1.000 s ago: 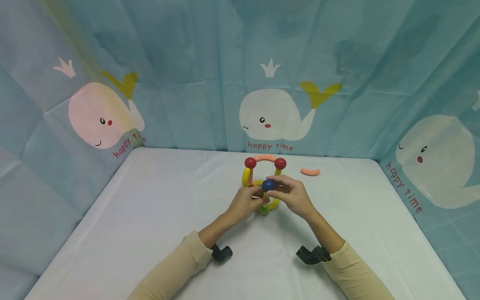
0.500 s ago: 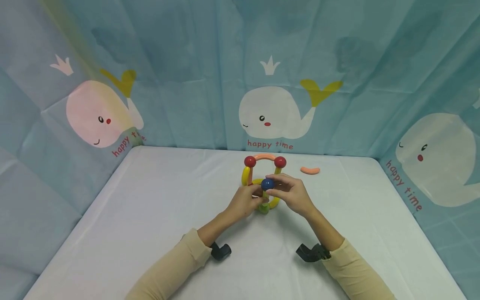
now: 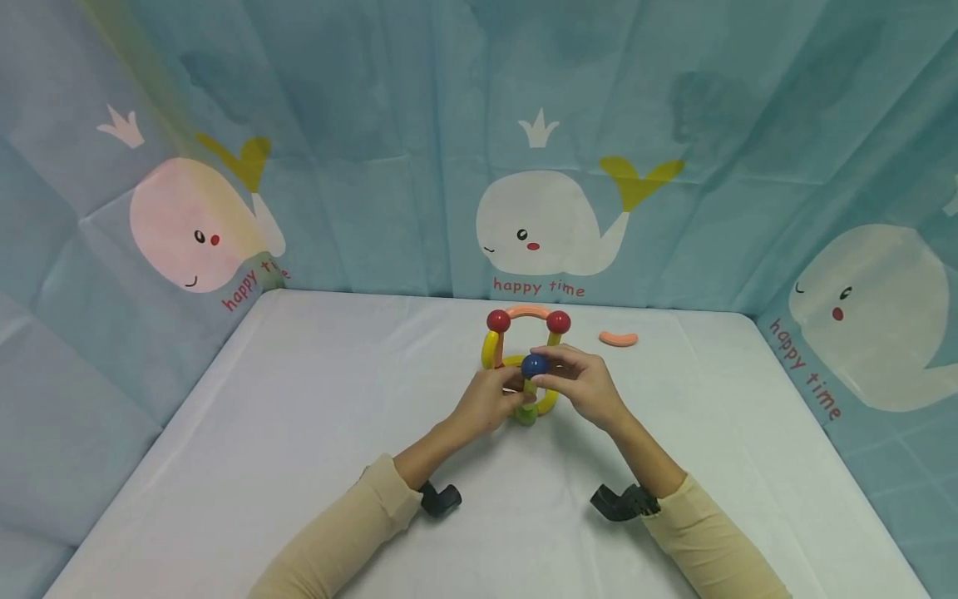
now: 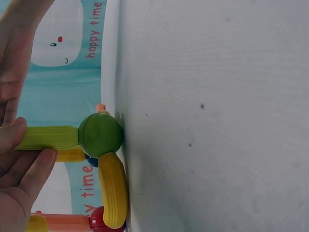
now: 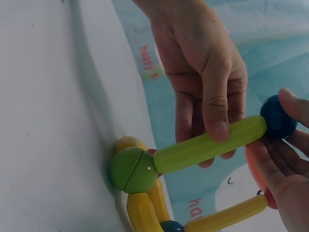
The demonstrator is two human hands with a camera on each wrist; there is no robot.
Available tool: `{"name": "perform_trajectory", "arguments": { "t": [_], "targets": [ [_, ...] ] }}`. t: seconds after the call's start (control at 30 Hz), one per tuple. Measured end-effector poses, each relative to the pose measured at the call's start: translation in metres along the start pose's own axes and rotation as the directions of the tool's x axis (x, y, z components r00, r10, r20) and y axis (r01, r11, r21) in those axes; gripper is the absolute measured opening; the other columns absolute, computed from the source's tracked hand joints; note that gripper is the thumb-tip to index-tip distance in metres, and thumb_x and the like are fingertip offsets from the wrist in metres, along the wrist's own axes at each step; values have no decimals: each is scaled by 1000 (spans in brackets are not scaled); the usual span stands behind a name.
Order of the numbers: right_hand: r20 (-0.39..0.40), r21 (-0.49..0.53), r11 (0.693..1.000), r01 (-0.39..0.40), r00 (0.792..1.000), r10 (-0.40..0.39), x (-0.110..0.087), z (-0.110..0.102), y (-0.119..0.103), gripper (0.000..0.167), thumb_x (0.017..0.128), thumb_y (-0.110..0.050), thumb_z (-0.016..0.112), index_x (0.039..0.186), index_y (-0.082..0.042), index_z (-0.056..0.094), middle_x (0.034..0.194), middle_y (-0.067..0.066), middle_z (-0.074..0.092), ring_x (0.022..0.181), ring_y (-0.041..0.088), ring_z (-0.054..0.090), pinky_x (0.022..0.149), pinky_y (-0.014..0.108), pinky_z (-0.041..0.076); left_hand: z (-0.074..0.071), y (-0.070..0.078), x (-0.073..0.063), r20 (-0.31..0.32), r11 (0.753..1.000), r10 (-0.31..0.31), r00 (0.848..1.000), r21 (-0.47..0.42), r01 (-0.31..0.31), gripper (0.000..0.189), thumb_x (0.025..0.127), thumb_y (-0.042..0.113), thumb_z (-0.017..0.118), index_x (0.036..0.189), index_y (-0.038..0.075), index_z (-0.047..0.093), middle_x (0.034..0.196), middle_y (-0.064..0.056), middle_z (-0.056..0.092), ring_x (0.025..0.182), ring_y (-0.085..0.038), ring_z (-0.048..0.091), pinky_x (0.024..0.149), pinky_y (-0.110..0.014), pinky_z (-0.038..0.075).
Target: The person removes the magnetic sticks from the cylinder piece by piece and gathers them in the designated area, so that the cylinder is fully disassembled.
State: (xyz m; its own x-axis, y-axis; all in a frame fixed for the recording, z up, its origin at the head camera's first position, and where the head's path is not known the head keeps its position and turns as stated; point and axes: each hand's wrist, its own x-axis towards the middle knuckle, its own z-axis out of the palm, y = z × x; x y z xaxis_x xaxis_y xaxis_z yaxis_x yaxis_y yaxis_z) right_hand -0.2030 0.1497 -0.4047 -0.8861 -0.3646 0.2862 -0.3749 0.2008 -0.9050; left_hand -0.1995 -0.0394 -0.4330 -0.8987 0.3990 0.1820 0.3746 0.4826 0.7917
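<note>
A light-green rod (image 5: 210, 144) is being pinched, in a narrow hold, by the fingers of the left hand (image 3: 482, 403), while a blue ball (image 3: 534, 366) is being gripped at its upper end by the fingers of the right hand (image 3: 587, 387). Ball and rod appear to be touching, though whether a firm join is being made cannot be told. The rod's lower end is being met by a green ball (image 5: 134, 170), which is resting on the white counter (image 3: 299, 374), and from that ball a curved yellow rod (image 4: 113, 191) is running low along the surface. All this is being presented at the near side of a rod-and-ball structure (image 3: 513, 361), standing in front of the person. At its far side, two red balls (image 3: 498, 322) are being bridged by a curved orange rod (image 3: 527, 311). Most of the building is judged to be done, with base and rear arch standing joined; the near post is apparently being topped. A curved orange piece (image 3: 618, 339) is lying loose on the counter, to the right and apart, and is seemingly being left as the only unattached part in view.
</note>
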Motion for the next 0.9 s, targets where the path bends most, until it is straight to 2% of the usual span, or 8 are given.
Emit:
{"name": "perform_trajectory", "arguments": {
  "t": [0.17,0.4,0.53,0.7,0.8,0.9],
  "targets": [
    [-34,38,999,-22,999,23,0,-1,5,38,87,-10,72,122,3,64,115,20,66,98,2,65,90,17,53,1,0,0,0,1000,-4,1000,-6,4,27,88,14,72,113,4,67,108,-9,74,101,-22,71,88,-30,57],
    [-74,145,989,-43,996,54,1,-5,5,41,88,-9,71,125,6,61,105,-7,68,95,6,65,88,19,55,2,1,0,1,1000,-17,1000,-12,17,24,88,14,71,109,3,68,108,-8,74,101,-22,71,88,-30,57],
    [-81,121,992,-20,996,30,3,-11,-1,41,87,-10,72,124,5,62,104,-13,67,94,5,66,87,19,55,1,2,0,-4,1000,-27,1000,-14,27,25,88,15,72,111,4,68,109,-7,74,101,-21,71,88,-30,57],
    [-140,77,996,36,990,-25,7,-27,-6,39,88,-7,71,123,6,62,106,-15,67,95,3,66,86,18,55,1,2,0,7,998,-56,998,-20,56,28,87,16,73,112,5,68,109,-7,73,100,-19,70,88,-28,57],
    [-187,43,997,69,981,-60,12,-39,-5,38,88,-5,70,122,8,61,104,-16,67,93,2,66,85,16,55,1,2,0,4,998,-64,998,-19,64,28,87,16,73,112,4,68,108,-7,73,99,-19,70,87,-28,57],
    [-244,6,998,59,968,-56,18,-51,-1,39,88,-7,71,122,8,62,99,-19,68,90,-1,66,83,14,54,1,2,0,0,997,-69,998,-19,69,28,87,16,73,112,4,68,107,-8,73,99,-20,70,87,-28,57]
  ]
}}
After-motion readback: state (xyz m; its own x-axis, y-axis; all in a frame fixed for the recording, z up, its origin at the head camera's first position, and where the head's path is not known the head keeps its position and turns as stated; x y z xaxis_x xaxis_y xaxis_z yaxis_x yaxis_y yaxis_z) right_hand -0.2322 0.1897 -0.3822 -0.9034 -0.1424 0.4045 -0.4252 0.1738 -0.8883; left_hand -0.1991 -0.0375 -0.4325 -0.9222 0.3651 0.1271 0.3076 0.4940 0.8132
